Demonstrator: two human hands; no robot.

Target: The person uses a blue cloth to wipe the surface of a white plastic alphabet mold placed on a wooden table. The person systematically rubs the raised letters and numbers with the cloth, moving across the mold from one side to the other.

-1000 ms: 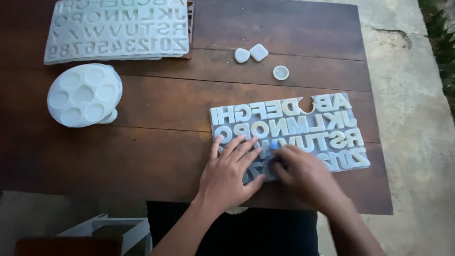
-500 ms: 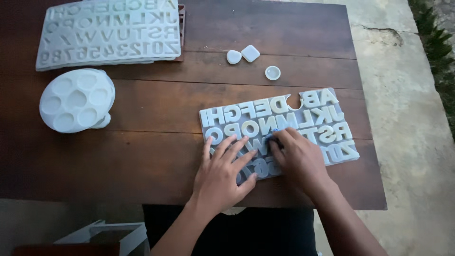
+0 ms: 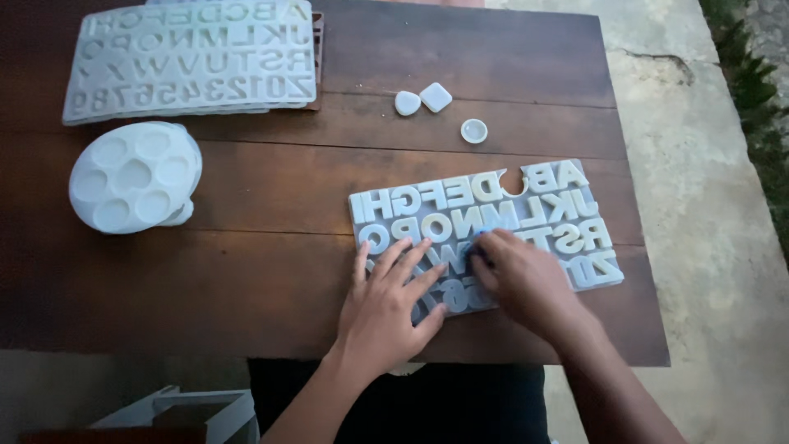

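Dim, even, bluish daylight falls on my dark brown wooden bench [image 3: 271, 271], brighter over the pale concrete floor [image 3: 699, 214] to my right, with only faint soft shadows, no glare, and slight softness and blur throughout.

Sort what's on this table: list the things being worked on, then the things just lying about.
In use:
left hand, flat on the near letter mould
right hand, fingertips pressing the same mould

Lying about:
far stack of letter moulds
round mould
two small white pieces
small round cap
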